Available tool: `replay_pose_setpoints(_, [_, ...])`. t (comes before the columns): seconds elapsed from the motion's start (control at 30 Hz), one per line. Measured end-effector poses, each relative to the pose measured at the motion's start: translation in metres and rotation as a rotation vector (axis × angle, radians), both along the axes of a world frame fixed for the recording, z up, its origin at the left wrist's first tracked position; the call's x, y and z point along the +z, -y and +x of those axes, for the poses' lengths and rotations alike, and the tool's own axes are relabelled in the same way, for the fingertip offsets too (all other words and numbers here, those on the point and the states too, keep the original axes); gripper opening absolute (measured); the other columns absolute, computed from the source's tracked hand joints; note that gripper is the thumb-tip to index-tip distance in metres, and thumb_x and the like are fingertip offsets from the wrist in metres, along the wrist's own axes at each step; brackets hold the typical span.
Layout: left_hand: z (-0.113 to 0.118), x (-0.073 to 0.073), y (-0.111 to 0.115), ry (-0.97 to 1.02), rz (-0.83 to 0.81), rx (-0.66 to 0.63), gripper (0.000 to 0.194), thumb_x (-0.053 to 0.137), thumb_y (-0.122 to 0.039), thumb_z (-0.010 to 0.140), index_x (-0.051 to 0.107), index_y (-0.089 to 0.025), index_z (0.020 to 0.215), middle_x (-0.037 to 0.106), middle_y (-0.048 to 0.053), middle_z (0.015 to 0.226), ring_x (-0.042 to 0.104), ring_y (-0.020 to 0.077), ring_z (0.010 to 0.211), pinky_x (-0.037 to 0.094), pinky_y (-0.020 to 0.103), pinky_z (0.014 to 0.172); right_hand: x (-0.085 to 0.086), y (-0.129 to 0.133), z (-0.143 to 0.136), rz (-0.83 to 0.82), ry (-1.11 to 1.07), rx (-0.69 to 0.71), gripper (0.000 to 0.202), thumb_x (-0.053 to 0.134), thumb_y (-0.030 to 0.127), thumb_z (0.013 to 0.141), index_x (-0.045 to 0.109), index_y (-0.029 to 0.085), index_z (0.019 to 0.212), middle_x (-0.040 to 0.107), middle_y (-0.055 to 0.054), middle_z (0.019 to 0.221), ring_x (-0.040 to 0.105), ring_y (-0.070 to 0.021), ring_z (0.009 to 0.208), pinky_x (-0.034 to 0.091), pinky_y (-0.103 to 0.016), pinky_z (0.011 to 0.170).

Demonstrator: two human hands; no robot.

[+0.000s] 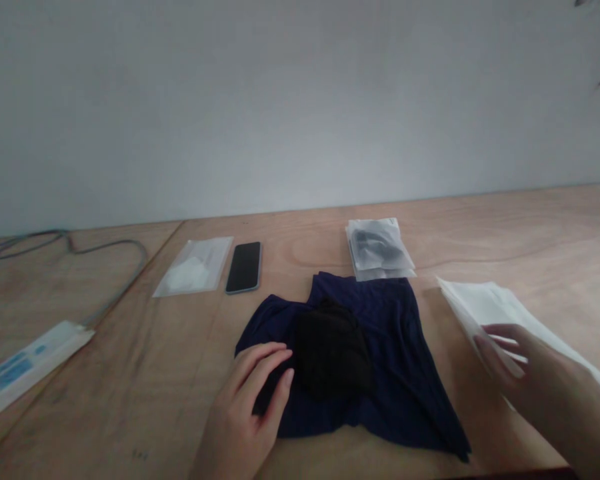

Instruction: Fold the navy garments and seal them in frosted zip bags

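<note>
A dark blue cloth garment (397,333) lies spread on the wooden table in front of me. On top of it sits a black folded cloth (333,350), bunched into a small bundle. My left hand (253,397) is at the left side of the garment, its fingers and thumb curled round a small piece of black cloth (269,390); whether this joins the bundle I cannot tell. To the right, my right hand (525,370) grips the near edge of a translucent white plastic bag (463,307), which lies on a stack of similar bags (505,303).
Behind the garment are packed clear bags (380,247) with dark contents. A phone (244,267) and a clear bag with something white (193,267) lie to the left. A white power strip (25,367) with a grey cable (130,280) is at far left. A wall (280,107) borders the table.
</note>
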State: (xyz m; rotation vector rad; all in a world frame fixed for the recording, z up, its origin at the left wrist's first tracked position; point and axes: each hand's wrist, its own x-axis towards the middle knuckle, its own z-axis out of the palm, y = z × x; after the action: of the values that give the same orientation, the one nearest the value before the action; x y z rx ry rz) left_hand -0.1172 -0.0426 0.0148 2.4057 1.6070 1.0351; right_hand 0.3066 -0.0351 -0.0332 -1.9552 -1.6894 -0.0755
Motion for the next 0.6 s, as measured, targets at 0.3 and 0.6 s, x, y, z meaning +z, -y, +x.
replay_pose_setpoints(0.3, [0.008, -0.003, -0.002, 0.001, -0.022, 0.043, 0.016, 0.059, -0.028, 0.104, 0.069, -0.027, 0.117, 0.074, 0.005, 0.113, 0.072, 0.0234, 0.106, 0.060, 0.039, 0.093, 0.046, -0.018, -0.116, 0.021, -0.228, 0.313, 0.019, 0.049, 0.036, 0.103, 0.066, 0.027, 0.102, 0.078, -0.008, 0.105, 0.078, -0.0277, 0.090, 0.058, -0.039, 0.075])
replay_pose_setpoints(0.6, [0.012, -0.008, -0.007, -0.010, -0.081, 0.108, 0.017, 0.058, -0.032, 0.104, 0.071, -0.024, 0.111, 0.077, 0.005, 0.103, 0.073, 0.0246, 0.093, 0.060, 0.039, 0.080, 0.032, -0.028, -0.126, -0.162, -0.322, 0.398, 0.020, 0.056, 0.038, 0.100, 0.064, 0.026, 0.088, 0.073, -0.005, 0.089, 0.070, -0.0255, 0.081, 0.051, -0.039, 0.071])
